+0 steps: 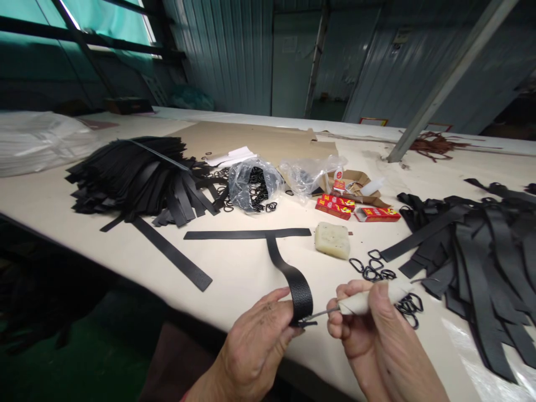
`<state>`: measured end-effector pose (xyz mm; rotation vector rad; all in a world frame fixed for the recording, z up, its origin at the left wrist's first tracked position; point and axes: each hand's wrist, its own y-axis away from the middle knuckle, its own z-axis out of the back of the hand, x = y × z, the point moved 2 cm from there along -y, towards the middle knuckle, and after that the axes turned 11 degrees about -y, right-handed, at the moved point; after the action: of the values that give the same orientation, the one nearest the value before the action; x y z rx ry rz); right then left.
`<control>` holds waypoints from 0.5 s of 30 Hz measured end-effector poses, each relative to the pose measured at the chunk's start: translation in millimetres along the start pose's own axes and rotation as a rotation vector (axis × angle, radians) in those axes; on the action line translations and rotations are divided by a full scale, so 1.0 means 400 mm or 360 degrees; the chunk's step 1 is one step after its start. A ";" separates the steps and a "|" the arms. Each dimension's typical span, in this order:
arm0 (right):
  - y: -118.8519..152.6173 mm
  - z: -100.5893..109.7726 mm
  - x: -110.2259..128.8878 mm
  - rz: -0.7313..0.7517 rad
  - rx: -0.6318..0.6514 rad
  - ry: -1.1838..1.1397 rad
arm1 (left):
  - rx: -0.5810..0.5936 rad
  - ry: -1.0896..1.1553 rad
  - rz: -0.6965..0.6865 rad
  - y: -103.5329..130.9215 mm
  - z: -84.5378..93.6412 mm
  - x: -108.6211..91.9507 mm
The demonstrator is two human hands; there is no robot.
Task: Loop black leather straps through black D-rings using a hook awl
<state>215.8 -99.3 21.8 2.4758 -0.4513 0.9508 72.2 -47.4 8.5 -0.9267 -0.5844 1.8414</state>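
Note:
My left hand (pixel 262 338) is closed on a black leather strap (pixel 295 279), whose free end curves up and away onto the table. In my right hand (pixel 377 329) is an awl (pixel 355 303) with a pale, wrapped-looking handle, gripped between thumb and fingers. The awl's thin metal shaft points left and meets the strap's folded end by my left fingertips; whether it pierces the leather I cannot tell. A second thin, curved metal tip sticks out of the handle's right end. Black metal D-rings (pixel 372 272) lie just beyond my right hand, partly hidden by it.
A flat strap (pixel 247 234) and a pale block (pixel 332 240) resembling wax or soap lie ahead. Strap piles stand left (pixel 125 178) and right (pixel 469 245). Behind are a plastic bag (pixel 254 187) of rings and red boxes (pixel 335 206). A slanted metal post (pixel 452 78) meets the table.

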 end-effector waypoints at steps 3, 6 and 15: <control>0.003 0.002 -0.007 0.0042 0.0005 0.0030 | 0.0021 0.0122 0.0122 0.013 -0.005 0.001; 0.002 0.005 -0.014 0.0098 0.0016 0.0067 | 0.0194 0.0442 0.0525 0.023 -0.011 0.004; 0.004 0.027 -0.066 -0.0063 0.0080 0.0225 | 0.0600 0.1341 0.1557 0.057 -0.016 -0.007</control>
<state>202.2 -102.6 -2.9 2.4317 -0.3344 1.1252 65.8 -59.7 -10.9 -1.7297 0.8518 1.9668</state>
